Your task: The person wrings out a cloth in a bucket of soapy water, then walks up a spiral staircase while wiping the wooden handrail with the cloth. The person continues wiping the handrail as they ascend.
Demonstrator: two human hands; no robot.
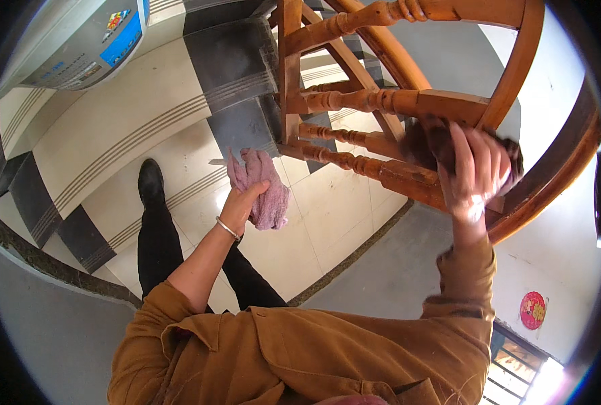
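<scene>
A crumpled pink cloth [272, 202] hangs from my left hand [242, 205], thumb across its front, above the tiled stairs. At the upper right, my right hand [475, 162] presses a dark brown cloth [427, 144] against a wooden stair railing [411, 179]. That hand and its cloth are blurred, and the cloth hides part of the railing there. Turned wooden balusters [351, 101] run leftward from the hand to a square post [291, 76].
Cream and black tiled steps [143, 111] curve around at the left, with my black shoe [151, 182] on one. A large labelled bucket [87, 55] stands at the upper left. The curved wooden handrail [548, 202] sweeps along the right. A round red sticker [533, 310] is on the white wall.
</scene>
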